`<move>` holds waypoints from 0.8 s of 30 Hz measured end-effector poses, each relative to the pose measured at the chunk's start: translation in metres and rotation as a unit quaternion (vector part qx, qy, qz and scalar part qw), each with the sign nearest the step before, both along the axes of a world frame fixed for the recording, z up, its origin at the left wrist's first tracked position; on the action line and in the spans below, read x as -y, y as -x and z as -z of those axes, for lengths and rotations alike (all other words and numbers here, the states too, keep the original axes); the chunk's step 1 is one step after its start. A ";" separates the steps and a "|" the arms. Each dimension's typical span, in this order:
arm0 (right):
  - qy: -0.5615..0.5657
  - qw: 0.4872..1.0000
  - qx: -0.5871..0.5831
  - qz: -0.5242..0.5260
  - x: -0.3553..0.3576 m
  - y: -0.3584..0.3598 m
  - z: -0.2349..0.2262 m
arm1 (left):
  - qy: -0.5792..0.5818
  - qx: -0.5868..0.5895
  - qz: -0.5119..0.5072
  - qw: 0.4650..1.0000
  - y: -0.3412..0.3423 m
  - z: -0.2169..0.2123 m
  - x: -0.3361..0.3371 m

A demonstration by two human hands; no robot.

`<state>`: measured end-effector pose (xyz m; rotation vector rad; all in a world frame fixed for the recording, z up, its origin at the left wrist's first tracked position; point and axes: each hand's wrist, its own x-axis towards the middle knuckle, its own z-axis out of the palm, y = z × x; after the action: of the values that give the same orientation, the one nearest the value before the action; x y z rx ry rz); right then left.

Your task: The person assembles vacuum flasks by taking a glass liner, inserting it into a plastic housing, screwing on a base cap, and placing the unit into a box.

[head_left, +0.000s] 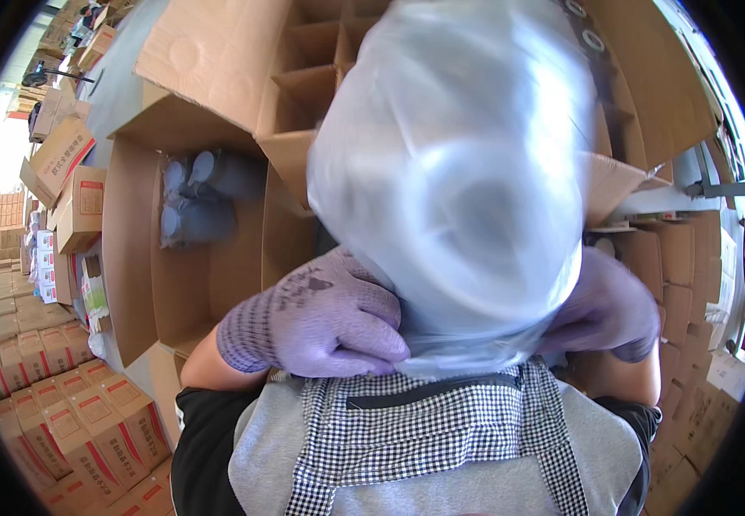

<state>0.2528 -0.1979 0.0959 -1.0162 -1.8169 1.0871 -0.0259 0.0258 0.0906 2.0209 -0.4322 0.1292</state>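
Note:
A large clear plastic bag (458,215), blurred by motion, fills the middle of the view in front of my chest. Something pale and round shows through it, too smeared to name. My left hand (329,322), in a purple knit glove, pinches the bag's lower edge at its left corner. On the other side my right hand (609,310), gloved alike and blurred, is closed at the bag's lower right edge, its fingertips partly hidden by the plastic. A checked apron (424,430) lies just beneath both hands.
At left an open cardboard box (205,292) holds several plastic-wrapped grey cylinders (200,198). Behind the bag stands a carton with cardboard dividers (308,86). Stacked cartons (89,421) cover the lower left, and more boxes (678,258) line the right side.

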 end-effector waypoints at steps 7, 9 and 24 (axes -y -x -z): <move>0.017 0.962 0.089 0.259 0.029 0.091 0.060 | 0.057 0.054 -0.283 0.956 0.017 0.039 0.067; 0.144 0.900 -0.271 0.309 0.014 0.087 0.055 | -0.062 0.170 -0.356 0.917 -0.009 0.028 0.066; -0.051 0.785 -0.249 0.565 -0.029 0.122 0.061 | -0.298 0.406 -0.293 0.813 -0.052 -0.003 0.055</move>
<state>0.1310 -0.1692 0.0353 -1.2937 -0.5697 0.3949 0.0261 -0.0296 0.0936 2.5938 -0.3704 1.4396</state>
